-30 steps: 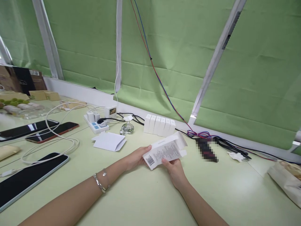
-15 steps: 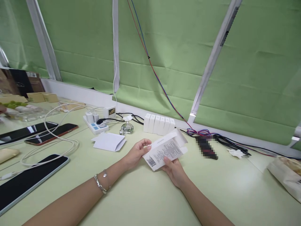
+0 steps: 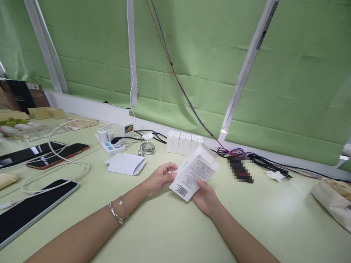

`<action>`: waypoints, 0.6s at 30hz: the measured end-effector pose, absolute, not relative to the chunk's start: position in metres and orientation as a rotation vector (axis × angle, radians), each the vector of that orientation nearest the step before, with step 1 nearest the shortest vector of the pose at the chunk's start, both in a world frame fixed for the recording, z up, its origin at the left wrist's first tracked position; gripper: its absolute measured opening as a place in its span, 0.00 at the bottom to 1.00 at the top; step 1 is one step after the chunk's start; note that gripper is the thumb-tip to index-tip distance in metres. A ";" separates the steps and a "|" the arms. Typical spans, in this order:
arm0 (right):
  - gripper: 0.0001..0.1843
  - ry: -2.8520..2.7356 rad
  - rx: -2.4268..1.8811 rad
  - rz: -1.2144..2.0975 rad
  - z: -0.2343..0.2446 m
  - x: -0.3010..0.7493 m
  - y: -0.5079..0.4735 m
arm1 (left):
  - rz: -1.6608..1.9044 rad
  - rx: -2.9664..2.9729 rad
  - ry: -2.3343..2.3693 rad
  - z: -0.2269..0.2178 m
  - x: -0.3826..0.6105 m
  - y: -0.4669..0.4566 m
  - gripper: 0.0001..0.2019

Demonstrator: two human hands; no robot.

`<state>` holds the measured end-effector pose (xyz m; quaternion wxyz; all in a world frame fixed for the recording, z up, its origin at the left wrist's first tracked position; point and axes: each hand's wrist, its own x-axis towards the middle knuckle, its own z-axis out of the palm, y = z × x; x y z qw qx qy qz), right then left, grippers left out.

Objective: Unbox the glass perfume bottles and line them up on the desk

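A white cardboard box (image 3: 193,175) with printed text and a barcode is held tilted above the table, its flaps open at the upper right end. My right hand (image 3: 207,197) grips its lower right side, thumb on the printed face and fingers hidden behind. At the box's left edge, my left hand (image 3: 161,179) is closed, with thumb and fingertips pinching the edge. Left of the hands, a folded white box (image 3: 124,164) lies on the table. Behind it stands a round glass bottle (image 3: 147,147). A row of several small white boxes (image 3: 183,143) stands near the wall.
A power strip (image 3: 111,147) with plugs sits at the left back. Phones (image 3: 60,155), a tablet (image 3: 38,212) and looped white cables (image 3: 85,164) lie at left. Black cables (image 3: 265,168), a blurred dark object (image 3: 240,170) and a cloth bag (image 3: 331,199) are at right.
The box has turned a little in my hands, its open end swinging upward and its printed face showing more. My right hand has shifted slightly with it.
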<state>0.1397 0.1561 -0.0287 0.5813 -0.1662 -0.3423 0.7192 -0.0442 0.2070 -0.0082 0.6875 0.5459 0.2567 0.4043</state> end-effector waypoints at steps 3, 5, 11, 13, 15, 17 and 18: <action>0.23 -0.825 -0.402 1.672 -0.029 0.139 0.156 | 0.937 1.199 0.564 -0.009 -0.045 0.209 0.19; 0.21 -0.840 -0.442 1.654 -0.031 0.139 0.157 | 0.964 1.177 0.559 -0.008 -0.046 0.210 0.19; 0.19 -0.912 -0.564 1.527 -0.036 0.139 0.161 | 0.942 1.170 0.528 -0.007 -0.052 0.214 0.17; 0.18 -0.952 -0.649 1.420 -0.037 0.138 0.161 | 0.888 1.179 0.520 -0.008 -0.054 0.215 0.19; 0.17 -1.005 -0.716 1.329 -0.038 0.138 0.161 | 0.822 1.204 0.511 -0.008 -0.056 0.215 0.20; 0.18 -1.068 -0.778 1.260 -0.037 0.138 0.160 | 0.764 1.229 0.505 -0.008 -0.057 0.214 0.19; 0.18 -1.098 -0.815 1.225 -0.037 0.138 0.160 | 0.740 1.240 0.504 -0.007 -0.057 0.214 0.19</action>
